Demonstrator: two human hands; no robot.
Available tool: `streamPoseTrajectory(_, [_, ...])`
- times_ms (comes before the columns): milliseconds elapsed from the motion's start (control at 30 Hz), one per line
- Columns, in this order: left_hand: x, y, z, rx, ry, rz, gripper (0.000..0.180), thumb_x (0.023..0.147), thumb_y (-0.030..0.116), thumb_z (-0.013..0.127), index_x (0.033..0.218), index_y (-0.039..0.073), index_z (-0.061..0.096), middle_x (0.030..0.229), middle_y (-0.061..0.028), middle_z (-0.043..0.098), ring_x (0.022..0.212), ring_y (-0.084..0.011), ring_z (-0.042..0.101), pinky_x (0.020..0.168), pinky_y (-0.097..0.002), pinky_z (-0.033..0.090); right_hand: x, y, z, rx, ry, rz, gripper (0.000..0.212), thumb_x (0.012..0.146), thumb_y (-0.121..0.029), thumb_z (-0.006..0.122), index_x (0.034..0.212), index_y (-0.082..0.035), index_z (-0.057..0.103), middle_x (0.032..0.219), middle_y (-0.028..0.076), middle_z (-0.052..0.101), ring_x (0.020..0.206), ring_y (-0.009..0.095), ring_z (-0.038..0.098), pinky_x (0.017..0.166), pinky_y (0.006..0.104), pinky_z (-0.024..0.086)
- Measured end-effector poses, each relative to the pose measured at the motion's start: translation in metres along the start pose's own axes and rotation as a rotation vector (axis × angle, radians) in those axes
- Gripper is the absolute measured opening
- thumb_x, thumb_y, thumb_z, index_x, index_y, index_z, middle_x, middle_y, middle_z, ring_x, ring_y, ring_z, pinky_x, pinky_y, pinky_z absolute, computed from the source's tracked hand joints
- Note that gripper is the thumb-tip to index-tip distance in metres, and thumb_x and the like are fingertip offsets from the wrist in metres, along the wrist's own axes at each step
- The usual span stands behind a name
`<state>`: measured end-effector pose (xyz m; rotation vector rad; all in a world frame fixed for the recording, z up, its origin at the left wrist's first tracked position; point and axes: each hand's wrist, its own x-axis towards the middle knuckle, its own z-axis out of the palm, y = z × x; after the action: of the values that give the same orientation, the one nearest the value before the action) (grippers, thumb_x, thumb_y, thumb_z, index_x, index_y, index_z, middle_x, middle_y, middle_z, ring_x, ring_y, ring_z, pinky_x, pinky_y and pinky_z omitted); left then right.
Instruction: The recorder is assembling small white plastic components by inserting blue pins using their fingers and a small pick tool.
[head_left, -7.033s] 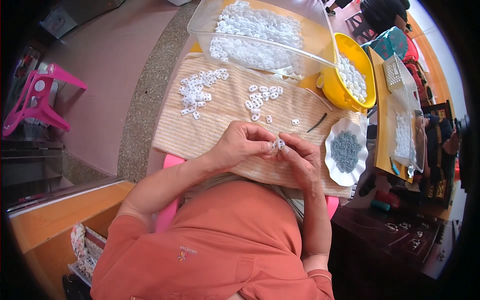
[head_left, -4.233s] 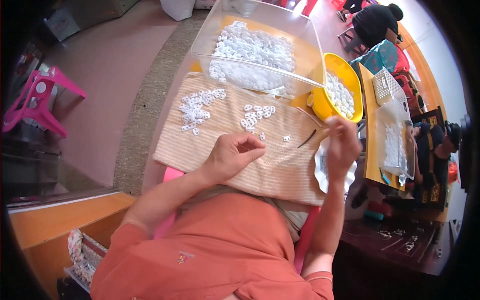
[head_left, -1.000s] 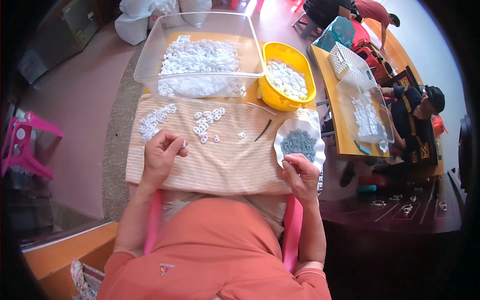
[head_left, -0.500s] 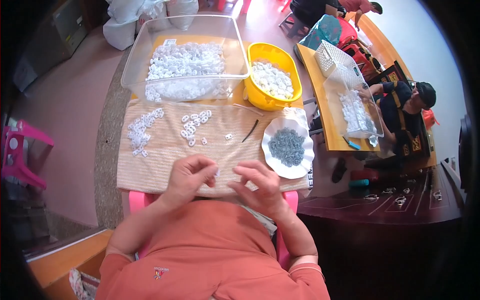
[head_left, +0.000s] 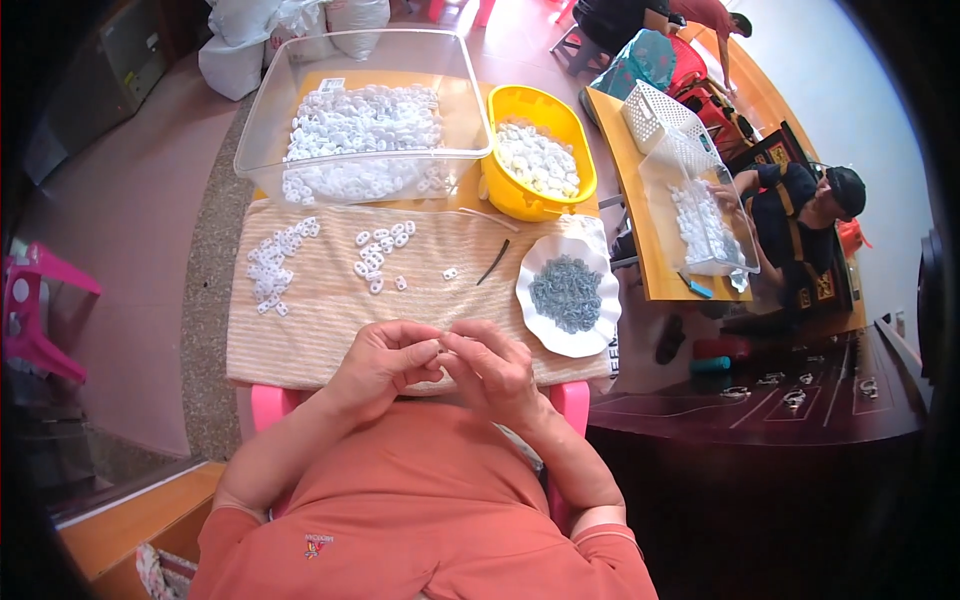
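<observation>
My left hand (head_left: pixel 383 362) is closed in a pinch above the near edge of the striped cloth (head_left: pixel 330 345). The small white plastic piece in it is almost covered by fingers. My right hand (head_left: pixel 497 368) meets it fingertip to fingertip, thumb and forefinger pressed together; what they grip, if anything, is hidden. Beyond my hands lie a heap of small white plastic pieces (head_left: pixel 270 265), a group of white two-holed oval pieces (head_left: pixel 374 258), a lone white piece (head_left: pixel 450 273) and a thin dark strip (head_left: pixel 493 262). A white scalloped dish (head_left: pixel 530 318) of small grey-blue clear parts stands right of them.
Behind the cloth stand a clear plastic bin (head_left: pixel 462 120) and a yellow basin (head_left: pixel 520 205), both holding white pieces. At right a co-worker (head_left: pixel 800 210) sits by another table (head_left: pixel 665 280) with a clear bin. A pink stool (head_left: pixel 45 300) stands at left.
My right hand has moved left, and its fingertips have come together with those of my left hand. The white piece in my left hand is now mostly covered.
</observation>
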<state>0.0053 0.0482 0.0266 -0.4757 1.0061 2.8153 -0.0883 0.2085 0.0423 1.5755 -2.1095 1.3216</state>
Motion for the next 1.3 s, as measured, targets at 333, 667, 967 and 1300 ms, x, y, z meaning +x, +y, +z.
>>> streamPoseTrajectory(333, [0.003, -0.009, -0.010, -0.009, -0.069, 0.024, 0.011, 0.089, 0.011, 0.065, 0.092, 0.003, 0.059, 0.085, -0.0067, 0.066, 0.073, -0.0142, 0.064, 0.066, -0.0250, 0.054, -0.010, -0.002, 0.010, 0.184, 0.036, 0.126, 0.023, 0.072, 0.007, 0.071, 0.093, -0.002, 0.063, 0.087, 0.013, 0.062, 0.070, 0.023, 0.062, 0.058, 0.0302, 0.049])
streamPoseTrajectory(667, [0.006, -0.012, -0.012, 0.041, 0.078, 0.109, 0.008, 0.087, 0.005, 0.066, 0.090, 0.003, 0.059, 0.080, -0.0070, 0.065, 0.074, -0.0152, 0.066, 0.069, -0.0288, 0.058, -0.023, 0.010, -0.021, -0.131, 0.002, 0.184, 0.021, 0.072, 0.005, 0.072, 0.090, 0.000, 0.064, 0.085, 0.013, 0.063, 0.071, 0.025, 0.064, 0.060, 0.0320, 0.051])
streamPoseTrajectory(967, [0.005, -0.016, -0.016, 0.087, 0.055, 0.131, 0.008, 0.085, 0.002, 0.066, 0.091, 0.003, 0.062, 0.081, -0.0066, 0.065, 0.073, -0.0142, 0.065, 0.069, -0.0285, 0.058, -0.041, 0.042, -0.072, -0.531, -0.015, 0.287, 0.020, 0.078, -0.005, 0.071, 0.097, -0.001, 0.067, 0.092, 0.014, 0.063, 0.086, 0.030, 0.061, 0.075, 0.0387, 0.048])
streamPoseTrajectory(1300, [0.006, -0.016, -0.014, 0.092, 0.085, 0.077, 0.008, 0.086, 0.002, 0.066, 0.091, 0.004, 0.060, 0.080, -0.0061, 0.065, 0.073, -0.0133, 0.064, 0.069, -0.0270, 0.057, -0.053, 0.053, -0.082, -0.760, -0.198, 0.293, 0.037, 0.072, -0.025, 0.075, 0.099, -0.002, 0.063, 0.113, 0.013, 0.055, 0.113, 0.035, 0.047, 0.092, 0.0450, 0.042])
